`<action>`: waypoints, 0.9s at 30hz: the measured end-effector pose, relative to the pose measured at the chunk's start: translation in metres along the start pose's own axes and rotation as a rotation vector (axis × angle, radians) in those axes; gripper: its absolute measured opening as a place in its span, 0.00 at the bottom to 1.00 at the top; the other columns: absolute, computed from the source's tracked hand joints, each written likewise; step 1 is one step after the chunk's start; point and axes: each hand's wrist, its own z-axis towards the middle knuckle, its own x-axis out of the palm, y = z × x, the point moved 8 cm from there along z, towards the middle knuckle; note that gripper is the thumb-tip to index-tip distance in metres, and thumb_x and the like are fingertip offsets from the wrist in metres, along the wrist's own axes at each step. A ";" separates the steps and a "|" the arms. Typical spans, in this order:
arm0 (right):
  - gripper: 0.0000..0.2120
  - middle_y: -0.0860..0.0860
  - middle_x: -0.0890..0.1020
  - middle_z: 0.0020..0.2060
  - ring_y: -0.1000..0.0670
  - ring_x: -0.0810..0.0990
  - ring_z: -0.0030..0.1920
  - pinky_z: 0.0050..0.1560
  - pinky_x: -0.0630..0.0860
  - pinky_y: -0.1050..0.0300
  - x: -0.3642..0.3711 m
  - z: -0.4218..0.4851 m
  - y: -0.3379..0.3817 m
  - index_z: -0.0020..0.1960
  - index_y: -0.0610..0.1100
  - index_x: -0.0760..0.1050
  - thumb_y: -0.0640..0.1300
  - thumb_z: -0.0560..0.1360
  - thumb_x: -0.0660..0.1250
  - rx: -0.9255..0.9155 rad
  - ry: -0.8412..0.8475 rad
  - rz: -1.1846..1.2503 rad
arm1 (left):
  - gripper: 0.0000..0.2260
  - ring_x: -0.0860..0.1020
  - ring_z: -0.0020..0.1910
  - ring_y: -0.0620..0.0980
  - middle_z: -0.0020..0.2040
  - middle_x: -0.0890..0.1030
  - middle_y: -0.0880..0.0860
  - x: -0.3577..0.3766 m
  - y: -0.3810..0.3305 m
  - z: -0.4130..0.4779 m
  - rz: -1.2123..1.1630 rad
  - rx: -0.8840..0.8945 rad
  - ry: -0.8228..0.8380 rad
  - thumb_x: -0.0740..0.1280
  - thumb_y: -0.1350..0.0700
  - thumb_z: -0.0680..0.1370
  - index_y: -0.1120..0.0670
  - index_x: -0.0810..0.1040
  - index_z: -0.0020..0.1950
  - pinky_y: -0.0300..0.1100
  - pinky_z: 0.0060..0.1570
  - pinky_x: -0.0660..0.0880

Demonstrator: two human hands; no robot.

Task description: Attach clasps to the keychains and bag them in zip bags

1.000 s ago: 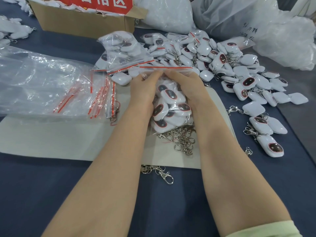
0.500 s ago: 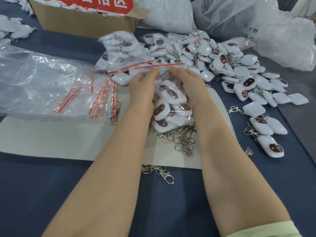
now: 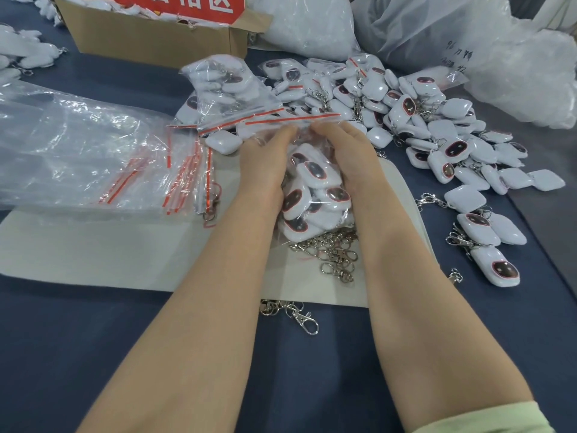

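two hands are meeting in the middle, a little toward 12 o'clock. the left hand [image 3: 265, 164] and the right hand [image 3: 346, 157] are holding one zip bag [image 3: 312, 214] between them. the bag is lying on the white sheet [image 3: 93, 251], and it is stuffed with white keychains [image 3: 315, 175] with dark faces. both hands are curling their fingers [image 3: 285, 132] close together over the bag's top, just under its red strip [image 3: 293, 119]. they seem to be pinching the plastic there, but the fingertips are tucking under, so it is hard to be sure. the two hands are almost touching at the fingertips.

a heap of shiny clasps [image 3: 334, 254] is lying right by the bag's bottom end, at 6 o'clock from it, between the two arms. one more clasp [image 3: 299, 317] is lying further toward 6 o'clock on the blue cloth [image 3: 93, 354], just off the sheet's edge.

a big pile of loose keychains [image 3: 437, 129] is spreading out at 2 o'clock. another full bag [image 3: 224, 89] is lying at 11 o'clock, just beside the held bag's strip. flat empty bags [image 3: 78, 151] are lying at 9 o'clock. a brown box [image 3: 150, 42] is sitting far back at 11 o'clock, and big cloudy sacks [image 3: 437, 32] are slumping at 1 o'clock.
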 end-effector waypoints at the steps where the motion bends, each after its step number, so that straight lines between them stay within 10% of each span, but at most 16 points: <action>1: 0.11 0.50 0.81 0.28 0.53 0.79 0.29 0.35 0.77 0.61 0.000 0.000 0.000 0.34 0.42 0.77 0.35 0.74 0.68 -0.010 -0.005 -0.009 | 0.04 0.82 0.42 0.57 0.42 0.83 0.58 -0.001 -0.001 -0.001 -0.009 -0.001 -0.018 0.71 0.60 0.72 0.59 0.80 0.46 0.50 0.47 0.79; 11: 0.08 0.47 0.75 0.29 0.52 0.70 0.28 0.31 0.68 0.65 -0.010 -0.005 0.007 0.36 0.42 0.76 0.42 0.74 0.67 -0.069 -0.159 -0.289 | 0.09 0.77 0.38 0.55 0.39 0.80 0.59 -0.015 -0.009 -0.012 -0.073 0.039 -0.181 0.68 0.61 0.74 0.57 0.74 0.34 0.56 0.47 0.78; 24: 0.15 0.52 0.76 0.23 0.54 0.73 0.24 0.27 0.70 0.63 -0.021 0.002 -0.002 0.29 0.43 0.74 0.40 0.74 0.64 -0.013 -0.245 -0.027 | 0.19 0.60 0.25 0.47 0.22 0.63 0.47 -0.028 -0.019 -0.008 0.103 0.148 -0.281 0.57 0.61 0.78 0.55 0.61 0.27 0.38 0.27 0.58; 27: 0.15 0.52 0.81 0.36 0.52 0.79 0.40 0.49 0.77 0.54 -0.024 0.005 0.007 0.42 0.43 0.80 0.51 0.79 0.62 -0.031 -0.238 -0.231 | 0.17 0.69 0.28 0.48 0.32 0.76 0.51 -0.017 -0.029 -0.011 0.204 0.190 -0.150 0.57 0.58 0.81 0.54 0.74 0.32 0.38 0.30 0.65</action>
